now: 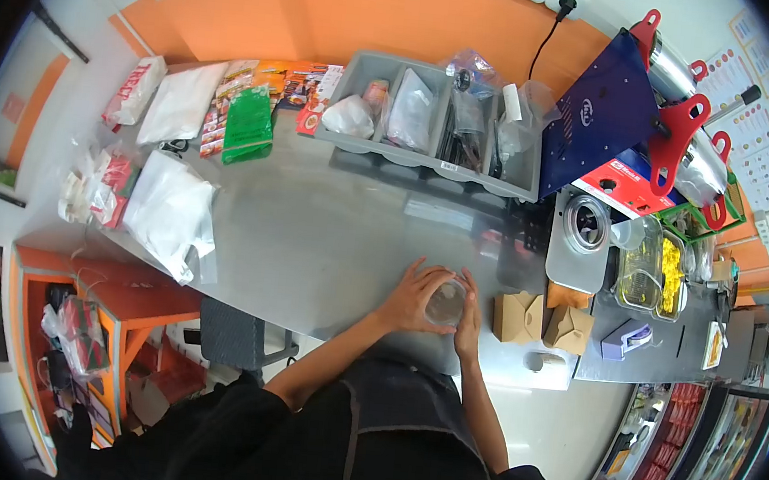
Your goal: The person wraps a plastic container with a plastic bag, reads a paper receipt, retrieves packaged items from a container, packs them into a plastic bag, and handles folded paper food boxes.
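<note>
Near the front edge of the metal counter, a round clear container sits between my two hands. My left hand wraps round its left side, with the fingers along the far rim. On the right side, my right hand presses against it with the fingers together. Whether the container has a lid on cannot be made out. Just right of my right hand stand two small brown cardboard boxes, and a small pale item lies in front of them.
A grey divided bin with bagged items is at the back. White bags and a green packet lie left. On the right are a cup-sealing machine, glass containers and a purple tape dispenser.
</note>
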{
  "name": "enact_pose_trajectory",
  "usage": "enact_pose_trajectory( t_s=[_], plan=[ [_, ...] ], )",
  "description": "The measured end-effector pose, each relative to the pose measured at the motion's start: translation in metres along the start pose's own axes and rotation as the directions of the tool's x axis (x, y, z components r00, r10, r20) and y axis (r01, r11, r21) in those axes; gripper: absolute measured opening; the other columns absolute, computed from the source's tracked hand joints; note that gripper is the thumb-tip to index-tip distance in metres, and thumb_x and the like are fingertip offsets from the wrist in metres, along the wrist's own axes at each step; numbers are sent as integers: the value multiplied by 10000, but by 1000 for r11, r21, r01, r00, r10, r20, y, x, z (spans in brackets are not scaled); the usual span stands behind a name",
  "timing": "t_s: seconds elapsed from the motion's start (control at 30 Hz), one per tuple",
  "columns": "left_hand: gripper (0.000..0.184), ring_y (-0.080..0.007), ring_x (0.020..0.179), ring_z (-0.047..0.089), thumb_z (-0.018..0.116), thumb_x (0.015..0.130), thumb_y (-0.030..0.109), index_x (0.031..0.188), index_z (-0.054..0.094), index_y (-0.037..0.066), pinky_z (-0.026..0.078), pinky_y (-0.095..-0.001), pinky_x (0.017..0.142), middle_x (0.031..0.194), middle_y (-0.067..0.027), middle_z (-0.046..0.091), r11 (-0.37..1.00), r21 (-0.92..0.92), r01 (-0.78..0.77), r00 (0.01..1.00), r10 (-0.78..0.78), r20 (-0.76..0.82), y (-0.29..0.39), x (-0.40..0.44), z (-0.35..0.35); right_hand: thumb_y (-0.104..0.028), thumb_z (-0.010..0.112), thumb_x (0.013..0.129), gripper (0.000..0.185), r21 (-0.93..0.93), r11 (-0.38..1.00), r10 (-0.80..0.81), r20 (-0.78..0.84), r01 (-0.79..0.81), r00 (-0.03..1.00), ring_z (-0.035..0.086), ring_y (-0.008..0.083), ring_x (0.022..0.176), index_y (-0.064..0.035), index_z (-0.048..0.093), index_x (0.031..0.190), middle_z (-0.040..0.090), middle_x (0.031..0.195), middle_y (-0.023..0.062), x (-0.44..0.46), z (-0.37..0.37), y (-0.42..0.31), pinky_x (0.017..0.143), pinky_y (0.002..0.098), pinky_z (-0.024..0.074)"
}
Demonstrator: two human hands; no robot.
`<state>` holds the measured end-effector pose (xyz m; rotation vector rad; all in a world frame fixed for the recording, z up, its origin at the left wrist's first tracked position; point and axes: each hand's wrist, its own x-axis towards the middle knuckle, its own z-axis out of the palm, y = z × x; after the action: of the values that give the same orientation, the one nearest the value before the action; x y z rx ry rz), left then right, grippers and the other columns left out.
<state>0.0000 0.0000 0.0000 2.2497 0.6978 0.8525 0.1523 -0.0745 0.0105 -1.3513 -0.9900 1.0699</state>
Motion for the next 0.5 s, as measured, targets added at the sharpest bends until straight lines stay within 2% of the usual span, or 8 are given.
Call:
enact_pose_trajectory(
  t_s=[0.07, 0.2, 0.27, 0.37, 0.5],
  plan=[
    [1015, -296, 1301, 491, 825, 639, 614, 1370, 449, 19, 197, -560, 1180, 1337, -160, 536, 1000, -8, 8, 1000, -8, -10, 0, 0, -5, -405, 260, 1083, 575, 11, 1000, -15, -1, 15, 1000, 331, 288, 1432, 19, 555, 1333, 358, 1541, 162, 0, 4, 5, 1162, 391, 257],
    [1064, -332, 1344, 440, 834, 624, 628, 1398, 427, 23, 178, -575, 1178, 1372, -167, 513, 999, -36, -5, 1000, 4, -18, -1, 1, 2, -408, 240, 1087, 583, -39, 999, -23, 0, 23, 1000, 330, 278, 1433, 18, 504, 1383, 363, 1537, 163, -1, -1, 6, 1169, 386, 250],
    [1059, -366, 1393, 366, 812, 662, 623, 1419, 399, 8, 174, -569, 1181, 1443, -186, 446, 998, 50, -28, 999, 28, -15, 4, 0, -10, -422, 199, 1088, 599, 150, 988, 56, -106, -39, 993, 339, 261, 1427, -2, 432, 1446, 370, 1539, 150, -4, 8, 7, 1175, 376, 245],
    [1038, -401, 1419, 305, 781, 713, 613, 1440, 369, -3, 173, -565, 1181, 1491, -216, 381, 1000, 7, 23, 1000, -23, 0, 1, -9, -10, -420, 206, 1091, 591, 84, 992, 105, -79, -98, 991, 333, 256, 1429, -11, 372, 1483, 377, 1530, 142, -8, 8, -5, 1178, 370, 244],
    [972, -418, 1412, 313, 754, 769, 570, 1446, 362, -7, 188, -546, 1178, 1485, -239, 377, 997, -57, 41, 998, -43, -35, -3, -14, -19, -339, 289, 1096, 504, 17, 996, 90, -76, -89, 993, 379, 256, 1398, -1, 428, 1444, 428, 1493, 153, -7, -11, 16, 1167, 363, 263]
  ],
)
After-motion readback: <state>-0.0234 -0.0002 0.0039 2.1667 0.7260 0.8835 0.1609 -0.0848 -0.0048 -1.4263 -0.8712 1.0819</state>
